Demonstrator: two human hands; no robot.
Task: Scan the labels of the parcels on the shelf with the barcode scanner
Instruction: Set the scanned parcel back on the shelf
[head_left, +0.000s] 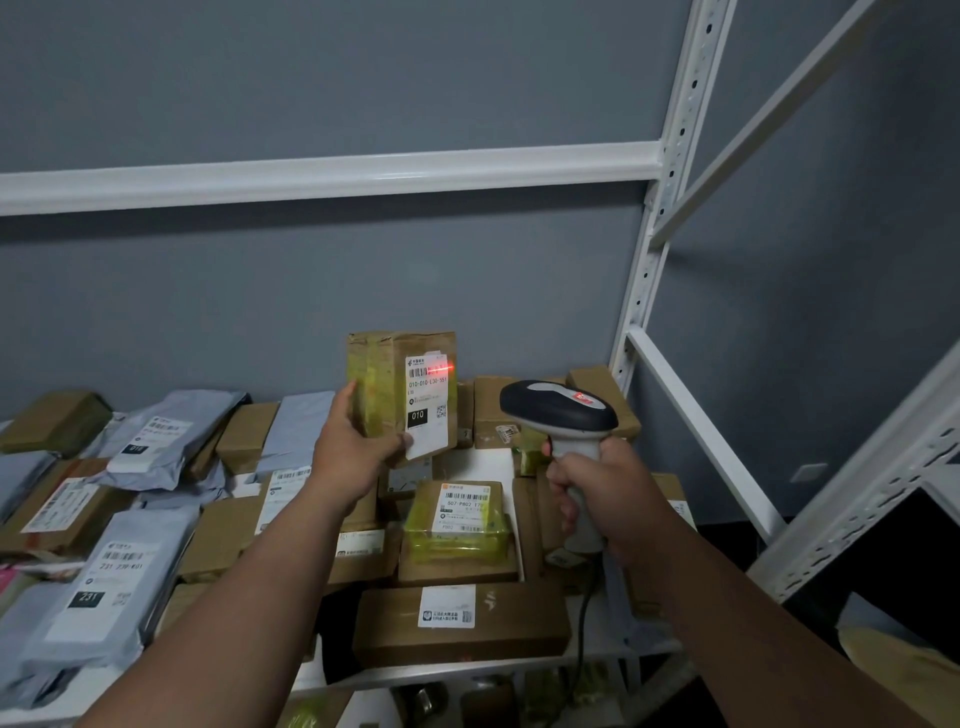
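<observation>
- We face a white metal shelf (519, 667) against a grey wall, heaped with parcels: brown boxes to the centre and right, grey mailer bags (104, 587) to the left.
- Our left hand (356, 449) holds one box (387, 387) upright above the heap, grip clamped round its lower left edge, thumb on the label's bottom corner. Its long axis stands vertical.
- Our right hand (597, 493) is wrapped tight on the handle of the scanner (558, 410), whose head points away from us, toward the box.
- The box lies just left of and slightly above the scanner head, near but not touching.
- The label (427, 402) faces us and the scanner.
- A red scan line (444, 369) falls on the barcode's right end; we judge it needs a small shift left to cover the whole code.
</observation>
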